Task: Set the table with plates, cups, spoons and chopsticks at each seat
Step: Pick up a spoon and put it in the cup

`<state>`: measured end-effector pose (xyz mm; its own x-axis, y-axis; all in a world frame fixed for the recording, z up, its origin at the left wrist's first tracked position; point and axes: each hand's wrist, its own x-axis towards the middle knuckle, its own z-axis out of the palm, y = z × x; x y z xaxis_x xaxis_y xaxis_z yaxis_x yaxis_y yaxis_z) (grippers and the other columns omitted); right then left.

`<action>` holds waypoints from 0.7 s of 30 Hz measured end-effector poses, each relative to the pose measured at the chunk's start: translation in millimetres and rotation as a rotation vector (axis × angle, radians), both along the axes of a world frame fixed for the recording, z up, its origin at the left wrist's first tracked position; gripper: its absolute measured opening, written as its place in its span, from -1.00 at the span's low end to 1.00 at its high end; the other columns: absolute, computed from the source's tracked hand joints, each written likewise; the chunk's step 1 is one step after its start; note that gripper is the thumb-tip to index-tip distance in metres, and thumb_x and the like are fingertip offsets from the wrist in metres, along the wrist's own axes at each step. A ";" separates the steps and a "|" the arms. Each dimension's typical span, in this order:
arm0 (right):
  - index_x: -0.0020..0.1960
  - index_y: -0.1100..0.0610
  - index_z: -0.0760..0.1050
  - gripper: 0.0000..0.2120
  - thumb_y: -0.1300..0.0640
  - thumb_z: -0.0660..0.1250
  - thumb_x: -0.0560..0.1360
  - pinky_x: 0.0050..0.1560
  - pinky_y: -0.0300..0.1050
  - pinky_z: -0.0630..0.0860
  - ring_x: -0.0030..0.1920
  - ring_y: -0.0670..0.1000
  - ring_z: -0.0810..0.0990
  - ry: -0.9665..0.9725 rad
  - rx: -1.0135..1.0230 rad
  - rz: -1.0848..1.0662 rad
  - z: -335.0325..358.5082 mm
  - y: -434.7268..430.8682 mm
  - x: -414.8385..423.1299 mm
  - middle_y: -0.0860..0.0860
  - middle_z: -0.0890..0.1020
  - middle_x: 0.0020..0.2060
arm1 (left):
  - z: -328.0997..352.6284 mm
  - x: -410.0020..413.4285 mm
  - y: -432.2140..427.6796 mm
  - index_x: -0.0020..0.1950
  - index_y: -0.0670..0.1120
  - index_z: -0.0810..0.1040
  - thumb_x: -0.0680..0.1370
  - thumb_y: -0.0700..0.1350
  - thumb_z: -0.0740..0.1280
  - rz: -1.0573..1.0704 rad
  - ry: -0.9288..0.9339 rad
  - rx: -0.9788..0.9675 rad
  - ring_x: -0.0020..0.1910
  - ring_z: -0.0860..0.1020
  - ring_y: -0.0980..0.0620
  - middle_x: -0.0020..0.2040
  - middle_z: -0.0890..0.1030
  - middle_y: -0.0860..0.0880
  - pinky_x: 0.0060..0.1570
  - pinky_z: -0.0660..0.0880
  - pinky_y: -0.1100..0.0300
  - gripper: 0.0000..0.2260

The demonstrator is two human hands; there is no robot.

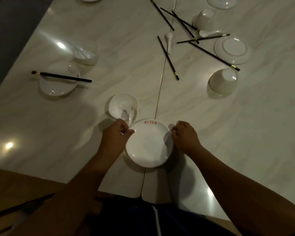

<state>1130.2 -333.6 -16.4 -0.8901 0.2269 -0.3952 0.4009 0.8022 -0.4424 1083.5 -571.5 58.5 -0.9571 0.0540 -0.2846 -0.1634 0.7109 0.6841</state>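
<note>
A white plate [149, 143] with red lettering on its far rim lies on the marble table [126, 48] near the front edge, straddling the table's middle seam. My left hand [115, 133] pinches its left rim and my right hand [184, 137] curls on its right rim. Just beyond the left hand stands a white cup [121, 104] with a white spoon [131, 116] leaning out of it towards my fingers. At the left seat, a pair of black chopsticks [61, 76] lies across another plate [58, 86], with a cup [86, 53] holding a spoon behind it.
Far right lie several scattered black chopsticks [168, 57], a loose spoon [169, 42], another spoon [209, 32], an upside-down plate [232, 50] and two overturned cups [222, 82] [203, 19]. More plates [221, 2] sit at the far edge. A wooden seat [15, 193] is at lower left.
</note>
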 end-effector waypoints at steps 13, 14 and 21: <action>0.18 0.03 0.55 -0.66 -0.10 0.16 0.55 0.42 0.12 0.24 0.41 0.06 0.31 -0.038 -0.024 -0.063 -4.1 -3.8 -4.9 0.06 0.41 0.37 | -13.4 -50.6 -2.9 -0.03 -0.22 0.50 0.49 -0.15 0.40 0.042 0.036 -0.212 -0.15 0.50 -0.06 -0.08 0.59 -0.17 -0.15 0.32 0.22 -0.83; 0.18 0.03 0.55 -0.66 -0.09 0.17 0.55 0.43 0.10 0.23 0.41 0.07 0.31 -0.040 -0.022 -0.071 -3.5 -4.3 -5.1 0.06 0.40 0.38 | -12.8 -51.9 -2.1 -0.01 -0.23 0.51 0.50 -0.15 0.40 0.037 0.033 -0.211 -0.10 0.53 -0.09 -0.06 0.59 -0.17 -0.14 0.32 0.22 -0.82; 0.18 0.03 0.55 -0.69 -0.08 0.18 0.56 0.39 0.08 0.24 0.39 0.10 0.32 -0.037 0.005 -0.101 2.4 -6.8 -8.4 0.07 0.37 0.38 | -15.4 -54.7 -4.8 0.05 -0.20 0.55 0.50 -0.12 0.38 0.003 0.008 -0.226 -0.06 0.58 -0.14 -0.04 0.63 -0.20 -0.07 0.41 0.18 -0.80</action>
